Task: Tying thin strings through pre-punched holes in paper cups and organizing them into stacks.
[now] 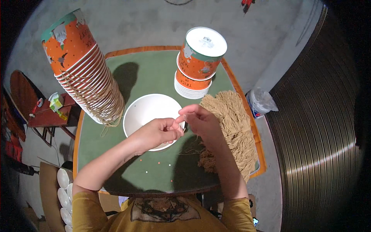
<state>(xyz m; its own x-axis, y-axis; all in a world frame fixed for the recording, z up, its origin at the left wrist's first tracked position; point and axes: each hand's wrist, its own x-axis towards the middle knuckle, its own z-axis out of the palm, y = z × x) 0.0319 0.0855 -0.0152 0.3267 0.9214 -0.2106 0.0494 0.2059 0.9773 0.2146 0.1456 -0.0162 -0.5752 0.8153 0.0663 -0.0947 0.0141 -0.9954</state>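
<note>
Start at the lower left of the frame, where a cardboard box [48,189] holds pale round items; beyond it, a red wooden stool [52,117] stands at mid left. At the upper left, a tall nested stack of printed orange paper buckets [69,52] leans on the table [116,170], with tan cord loops [92,100] hanging along its rims. Near the center lies the work item, an open paper bucket [141,110], its white inside facing up. Your left hand [156,135] crosses its mouth, thumb and fingers drawn together at the bucket's right edge; whether they grip anything cannot be told. Small red and white specks [159,162] lie below on the green tabletop. Your right hand [199,121] meets the left at that edge, fingers bent and tips close together; any cord between them is too fine to confirm. A shorter inverted bucket stack [199,65] stands at upper center right, and a loose tan cord bundle [232,127] lies beside and partly behind your right forearm. Judged from this posture, the step in hand is fitting a cord at the bucket's edge. The next move likely calls for a firm fingertip pinch and a steadied bucket.
</note>
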